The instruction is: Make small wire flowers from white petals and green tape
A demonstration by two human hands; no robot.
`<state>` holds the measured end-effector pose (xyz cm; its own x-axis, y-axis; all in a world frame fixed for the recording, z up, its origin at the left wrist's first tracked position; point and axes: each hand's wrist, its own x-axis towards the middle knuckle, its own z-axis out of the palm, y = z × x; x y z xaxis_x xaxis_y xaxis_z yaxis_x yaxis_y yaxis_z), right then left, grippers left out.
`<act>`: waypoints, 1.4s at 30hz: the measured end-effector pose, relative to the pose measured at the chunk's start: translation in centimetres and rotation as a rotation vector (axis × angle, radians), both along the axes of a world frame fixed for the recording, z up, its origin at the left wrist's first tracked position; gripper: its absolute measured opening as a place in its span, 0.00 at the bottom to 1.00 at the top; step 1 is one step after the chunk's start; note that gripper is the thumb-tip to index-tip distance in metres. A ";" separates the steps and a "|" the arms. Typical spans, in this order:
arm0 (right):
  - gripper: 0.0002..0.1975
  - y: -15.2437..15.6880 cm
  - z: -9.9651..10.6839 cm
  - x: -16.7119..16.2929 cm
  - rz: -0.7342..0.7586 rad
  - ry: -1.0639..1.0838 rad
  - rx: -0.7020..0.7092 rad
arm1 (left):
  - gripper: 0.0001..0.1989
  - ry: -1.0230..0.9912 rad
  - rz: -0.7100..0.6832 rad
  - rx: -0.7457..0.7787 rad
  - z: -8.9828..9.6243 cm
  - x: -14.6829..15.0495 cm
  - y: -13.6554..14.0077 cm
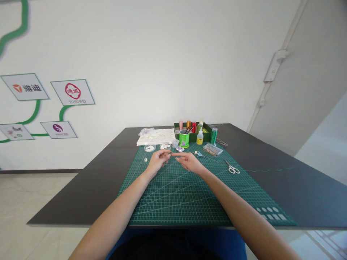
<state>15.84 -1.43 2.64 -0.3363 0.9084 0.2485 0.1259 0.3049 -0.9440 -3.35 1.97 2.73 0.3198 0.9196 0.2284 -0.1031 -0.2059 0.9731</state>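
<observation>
The forearms (119, 204) reach in from seven and five o'clock across the green cutting mat (179, 206), with the scissors (231, 167) at three o'clock from the hands, apparently to stay clear. The left hand (157, 161) seems pinched on a small green piece (171, 153) at twelve o'clock, likely for fine control; the right hand (189, 161) meets it, index straight, fingers narrow, grip uncertain. At eleven, dishes (150, 151) of white pieces sit within easy reach.
</observation>
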 end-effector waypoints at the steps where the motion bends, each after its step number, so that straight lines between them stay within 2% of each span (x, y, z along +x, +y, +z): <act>1: 0.25 0.0 0.0 0.0 0.000 0.001 0.000 | 0.20 0.011 0.003 0.007 0.0 0.0 0.0; 15: 0.25 0.2 -0.1 0.4 -0.038 -0.067 0.029 | 0.19 0.046 -0.051 0.096 -0.3 -0.1 0.6; 24: 0.24 -0.3 0.5 0.3 -0.024 -0.108 0.021 | 0.12 0.246 0.080 0.316 -0.8 -0.3 1.1; 32: 0.23 -1.1 1.9 0.8 0.051 -0.197 -0.003 | 0.09 0.443 0.228 0.540 -0.1 -0.5 0.4; 42: 0.23 -1.8 3.5 2.6 0.182 -0.345 -0.002 | 0.08 0.599 0.230 0.715 0.2 -0.8 0.1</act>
<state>18.45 -3.26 6.17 -0.5560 0.8262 0.0913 0.3800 0.3503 -0.8561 -4.17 2.05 2.97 0.3942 0.6810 0.6171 0.4874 -0.7242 0.4879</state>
